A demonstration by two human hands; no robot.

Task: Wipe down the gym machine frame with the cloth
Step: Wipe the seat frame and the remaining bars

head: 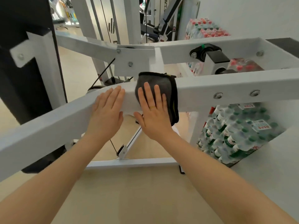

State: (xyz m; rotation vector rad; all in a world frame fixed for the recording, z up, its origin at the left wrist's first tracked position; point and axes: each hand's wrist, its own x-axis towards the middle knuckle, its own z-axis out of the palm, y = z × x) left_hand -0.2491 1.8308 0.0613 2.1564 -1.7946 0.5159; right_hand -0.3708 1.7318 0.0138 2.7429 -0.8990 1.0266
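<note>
Right now the dark cloth [159, 81] lies draped over the white frame bar [226, 88]. It looks soft and light, so a flat palm moves it best. The right hand [153, 110] presses it, fingers straight. The left hand [107, 110] rests flat on the bar just beside it, holding nothing.

Both hands [106, 113] [152, 115] flat, fingers [148, 92] straight

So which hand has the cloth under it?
The right hand, the one wearing a ring, presses flat on the grey cloth. The left hand rests on bare white beam.
</note>
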